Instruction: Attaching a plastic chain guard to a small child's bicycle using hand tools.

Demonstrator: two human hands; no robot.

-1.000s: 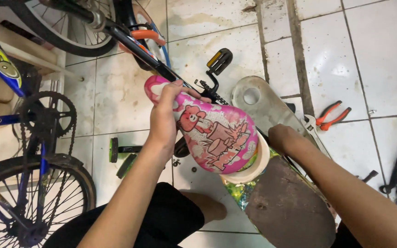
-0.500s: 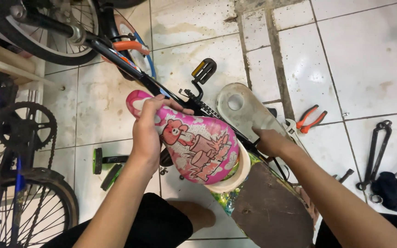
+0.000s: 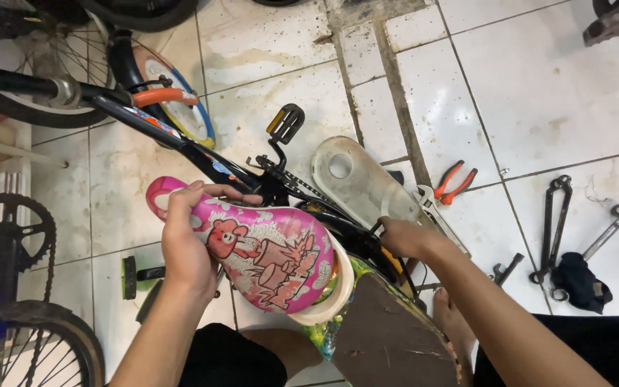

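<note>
A pink child's bicycle saddle point(image 3: 274, 261) with a cartoon bear print sits on a small bike lying across the tiled floor. My left hand point(image 3: 191, 240) grips the saddle's narrow nose. My right hand point(image 3: 402, 236) reaches behind the saddle's wide end, closed on a dark part of the bike frame point(image 3: 352, 236) beneath it; what it holds exactly is hidden. The black frame tube point(image 3: 173, 140) runs up to the left, and a black pedal point(image 3: 286, 123) with yellow reflectors sticks up above the saddle.
A translucent chain guard point(image 3: 356, 179) lies beside the frame. Orange-handled pliers point(image 3: 456, 183), an adjustable wrench point(image 3: 435, 211), long black tools point(image 3: 557, 222) and a dark rag point(image 3: 582, 279) lie on the tiles to the right. Another bike's wheel point(image 3: 30, 344) and chainring point(image 3: 16, 229) stand at left.
The view has swung, so everything sits lower and further left in frame. Both hands keep their places on the saddle nose and behind the saddle.
</note>
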